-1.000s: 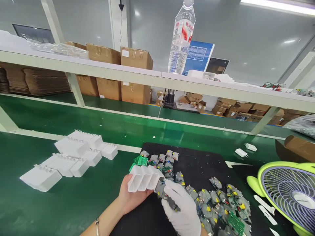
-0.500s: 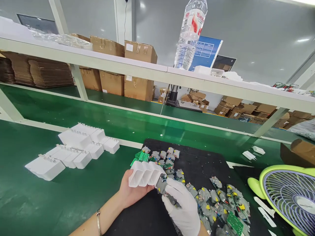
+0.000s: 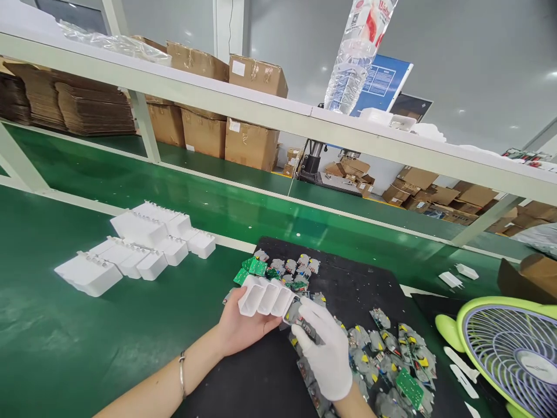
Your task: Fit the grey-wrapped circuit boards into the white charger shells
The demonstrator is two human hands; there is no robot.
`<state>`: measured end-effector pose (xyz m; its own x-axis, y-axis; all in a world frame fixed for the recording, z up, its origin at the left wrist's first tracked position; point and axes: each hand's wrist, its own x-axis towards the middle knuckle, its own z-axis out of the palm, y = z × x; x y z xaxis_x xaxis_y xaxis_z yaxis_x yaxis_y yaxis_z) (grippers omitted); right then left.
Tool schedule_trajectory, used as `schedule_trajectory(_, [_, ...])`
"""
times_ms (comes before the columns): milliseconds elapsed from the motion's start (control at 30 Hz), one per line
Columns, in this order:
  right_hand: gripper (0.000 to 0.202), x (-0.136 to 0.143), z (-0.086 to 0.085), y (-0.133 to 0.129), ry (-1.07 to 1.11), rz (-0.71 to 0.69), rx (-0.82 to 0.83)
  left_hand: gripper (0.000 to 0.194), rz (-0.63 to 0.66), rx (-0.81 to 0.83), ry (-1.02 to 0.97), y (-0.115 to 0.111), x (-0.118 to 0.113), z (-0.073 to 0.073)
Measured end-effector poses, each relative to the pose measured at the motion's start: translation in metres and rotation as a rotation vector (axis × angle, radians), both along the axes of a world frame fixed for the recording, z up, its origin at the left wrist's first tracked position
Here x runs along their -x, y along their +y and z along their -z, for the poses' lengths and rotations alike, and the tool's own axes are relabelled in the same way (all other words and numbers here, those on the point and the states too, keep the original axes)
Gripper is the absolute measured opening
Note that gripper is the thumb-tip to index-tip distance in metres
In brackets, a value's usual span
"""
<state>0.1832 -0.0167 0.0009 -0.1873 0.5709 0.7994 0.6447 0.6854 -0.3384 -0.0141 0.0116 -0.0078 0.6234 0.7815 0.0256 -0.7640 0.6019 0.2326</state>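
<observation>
My bare left hand is closed around a row of white plastic charger housings, their hollow openings facing me. My right hand, in a white glove, grips a circuit board coated in grey compound between thumb and fingers. The board is at the right end of the row, partly within or against the last housing; the fingers hide how far in it sits. Beneath both hands lies a black mat carrying many grey-coated boards and some green boards.
Rows of white housings stand on the green table at the left. A green fan is at the right, beside white plastic strips. Two white adapters lie farther back. Above runs a shelf with a water bottle.
The board in my right hand has come up to the right end of the housing row. Both hands have moved slightly up and right, and the camera view has shifted.
</observation>
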Motion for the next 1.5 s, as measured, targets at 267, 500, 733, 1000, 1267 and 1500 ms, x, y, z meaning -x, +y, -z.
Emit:
schedule_trajectory(267, [0.025,-0.004,-0.003,-0.003,0.099,-0.037,0.1,0.046,0.082,0.061,-0.02,-0.003,-0.004,-0.006])
schedule_trajectory(500, [0.028,-0.004,-0.003,-0.012,0.106,-0.031,-0.001,0.043,0.086,0.059,-0.028,-0.003,-0.001,-0.001])
schedule_trajectory(733, [0.024,-0.005,0.001,-0.013,0.161,0.009,0.047,0.042,0.07,0.042,-0.047,-0.003,0.0,-0.001])
schedule_trajectory(1000, [0.025,-0.002,0.006,-0.01,0.097,-0.013,-0.013,0.042,0.074,0.033,-0.048,-0.005,0.0,0.001])
schedule_trajectory(1267, [0.041,-0.005,-0.005,-0.013,0.104,-0.098,0.126,0.042,0.078,0.007,-0.036,-0.007,0.003,0.003])
schedule_trajectory(1500, [0.046,0.008,-0.008,0.0,0.683,-0.6,1.009,0.052,0.144,0.033,-0.035,-0.009,0.003,0.0])
